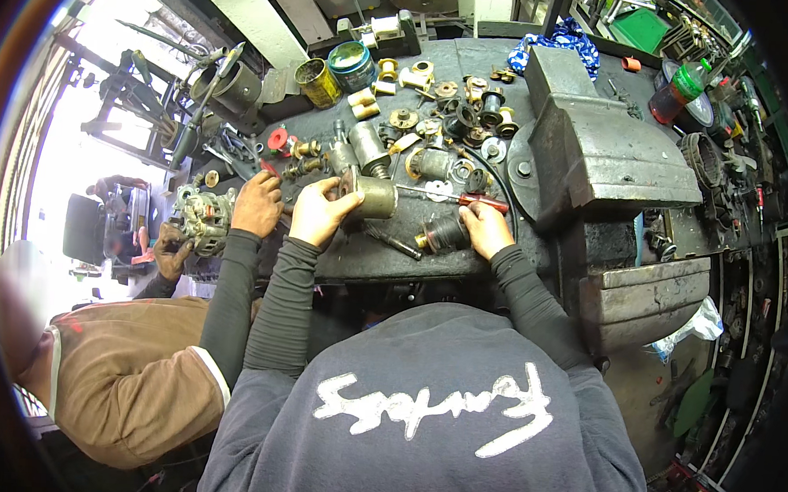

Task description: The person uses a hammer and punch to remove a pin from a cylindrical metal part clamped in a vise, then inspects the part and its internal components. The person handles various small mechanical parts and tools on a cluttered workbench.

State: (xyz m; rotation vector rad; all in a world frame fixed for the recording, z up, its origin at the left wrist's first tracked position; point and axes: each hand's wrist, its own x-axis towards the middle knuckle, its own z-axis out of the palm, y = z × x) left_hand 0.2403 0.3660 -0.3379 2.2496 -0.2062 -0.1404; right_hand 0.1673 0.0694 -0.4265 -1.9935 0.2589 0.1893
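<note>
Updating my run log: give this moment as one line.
left hand: holding metal cylinder | right hand: holding dark cylinder | nearby: red-handled screwdriver | at right: bench vise

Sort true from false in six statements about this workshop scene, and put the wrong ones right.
1. The left hand holds a metal cylinder. True.
2. The right hand has nothing in its grip. False: it holds a dark cylindrical part.
3. A red-handled screwdriver lies near the right hand. True.
4. The vise stands left of the left hand. False: the vise is right of the right hand.
5. The co-worker's top is blue. False: the co-worker's top is brown.
6. A yellow tin stands beside a blue tub. True.
</note>
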